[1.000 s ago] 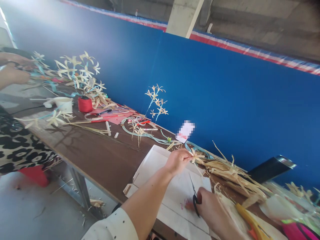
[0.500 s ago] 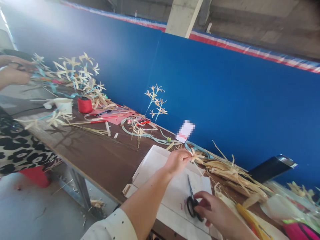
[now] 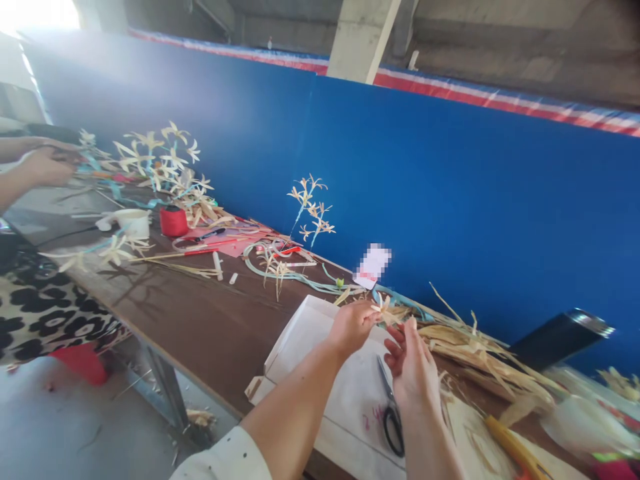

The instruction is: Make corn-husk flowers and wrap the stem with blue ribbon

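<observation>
My left hand [image 3: 354, 328] pinches a pale flower [image 3: 383, 307] of dried-leaf petals above a white cardboard box lid [image 3: 305, 333]. Close against it on the right is my right hand [image 3: 414, 363], its fingers curled at the flower's stem side. Exactly what lies between those right fingertips is partly hidden. Black-handled scissors [image 3: 393, 427] lie on the cardboard under my right wrist, blades pointing away from me.
Dried husk strips [image 3: 465, 343] and a dark flask [image 3: 563, 340] lie to the right, by a yellow-handled tool [image 3: 515, 450]. Finished flower sprays [image 3: 155, 157], a red thread spool [image 3: 173, 221] and a glue gun [image 3: 127, 223] are leftward. A co-worker's hands [image 3: 43, 167] are far left.
My right hand has let go of the scissors, leaving them on the cardboard, and has moved up and away from me to the flower. My left hand keeps its hold on the flower.
</observation>
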`<action>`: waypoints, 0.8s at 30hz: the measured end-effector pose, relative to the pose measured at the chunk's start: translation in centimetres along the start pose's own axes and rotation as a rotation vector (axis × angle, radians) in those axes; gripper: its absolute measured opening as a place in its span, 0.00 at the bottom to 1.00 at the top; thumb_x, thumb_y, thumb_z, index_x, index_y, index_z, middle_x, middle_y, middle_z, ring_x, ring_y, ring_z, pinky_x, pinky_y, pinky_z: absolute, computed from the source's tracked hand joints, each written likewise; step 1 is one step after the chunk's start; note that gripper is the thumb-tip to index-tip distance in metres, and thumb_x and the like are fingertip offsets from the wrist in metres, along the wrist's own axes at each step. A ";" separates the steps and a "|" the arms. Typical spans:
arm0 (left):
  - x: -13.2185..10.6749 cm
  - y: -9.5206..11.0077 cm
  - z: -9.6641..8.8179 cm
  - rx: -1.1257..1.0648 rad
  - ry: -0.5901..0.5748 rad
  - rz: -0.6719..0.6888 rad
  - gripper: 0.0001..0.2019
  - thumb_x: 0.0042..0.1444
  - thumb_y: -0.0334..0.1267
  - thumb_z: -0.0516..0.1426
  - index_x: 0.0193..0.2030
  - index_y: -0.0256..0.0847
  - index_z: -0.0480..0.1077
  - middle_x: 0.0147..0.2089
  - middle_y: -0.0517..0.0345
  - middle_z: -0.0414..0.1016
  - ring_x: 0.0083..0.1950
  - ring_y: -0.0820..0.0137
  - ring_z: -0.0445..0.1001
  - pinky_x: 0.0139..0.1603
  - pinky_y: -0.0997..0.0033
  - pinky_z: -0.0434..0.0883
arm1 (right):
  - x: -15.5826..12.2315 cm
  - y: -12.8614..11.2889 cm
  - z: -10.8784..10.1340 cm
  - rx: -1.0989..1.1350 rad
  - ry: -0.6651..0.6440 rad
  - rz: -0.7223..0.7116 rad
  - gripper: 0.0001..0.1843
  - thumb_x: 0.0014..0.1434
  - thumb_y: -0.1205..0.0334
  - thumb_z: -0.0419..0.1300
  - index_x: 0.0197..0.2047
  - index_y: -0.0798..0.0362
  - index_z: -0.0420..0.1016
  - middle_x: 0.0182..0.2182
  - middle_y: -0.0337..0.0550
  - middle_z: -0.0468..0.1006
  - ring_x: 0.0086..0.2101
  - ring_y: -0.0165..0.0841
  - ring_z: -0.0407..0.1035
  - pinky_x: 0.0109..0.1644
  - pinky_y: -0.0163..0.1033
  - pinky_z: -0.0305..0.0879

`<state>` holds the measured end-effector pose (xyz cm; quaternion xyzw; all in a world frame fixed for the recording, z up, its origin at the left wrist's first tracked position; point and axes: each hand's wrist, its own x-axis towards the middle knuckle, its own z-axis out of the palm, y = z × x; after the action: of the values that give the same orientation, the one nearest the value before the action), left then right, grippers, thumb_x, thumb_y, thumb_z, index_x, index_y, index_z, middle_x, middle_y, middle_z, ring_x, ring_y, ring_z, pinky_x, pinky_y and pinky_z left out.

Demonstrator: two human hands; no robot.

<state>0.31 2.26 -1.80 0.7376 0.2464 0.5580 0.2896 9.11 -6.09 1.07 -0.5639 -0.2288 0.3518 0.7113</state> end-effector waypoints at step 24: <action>0.3 1.2 0.0 -0.255 -0.091 -0.442 0.16 0.57 0.41 0.51 0.41 0.34 0.76 0.32 0.53 0.77 0.24 0.76 0.67 0.26 0.77 0.65 | 2.0 3.7 -0.3 -0.465 -0.167 -0.223 0.28 0.47 0.46 0.61 0.45 0.58 0.76 0.36 0.50 0.79 0.25 0.35 0.72 0.23 0.36 0.61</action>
<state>0.43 1.62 -0.76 0.6479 0.3159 0.4738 0.5059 9.75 -4.34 -2.67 -0.6525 -0.4221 0.2544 0.5757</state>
